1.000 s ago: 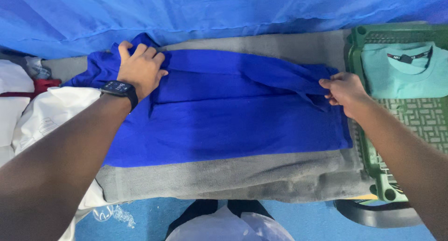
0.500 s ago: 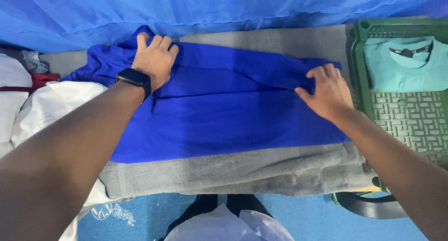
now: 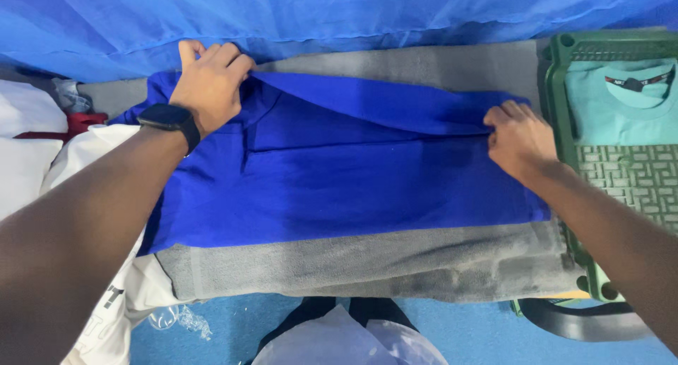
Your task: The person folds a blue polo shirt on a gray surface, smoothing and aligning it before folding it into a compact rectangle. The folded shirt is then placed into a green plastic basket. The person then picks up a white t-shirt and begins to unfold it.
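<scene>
Blue shirt (image 3: 339,174) lies flat on the grey towel (image 3: 367,262). Your left hand (image 3: 205,86) has moved up-left since the last frame, fingers now pinching its top edge; right hand (image 3: 519,139) slid right, fingers curled on the fold. One teal shirt (image 3: 625,100) in one green crate (image 3: 635,181).

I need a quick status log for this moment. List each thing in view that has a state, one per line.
Blue garment: laid flat on the grey towel, far edge partly folded over.
Left hand: gripping the garment's far left corner.
Right hand: closed on the fold's right end.
Grey towel: spread flat under the garment.
Teal shirt: folded, lying in the green crate.
Wristwatch: worn on the left wrist.
</scene>
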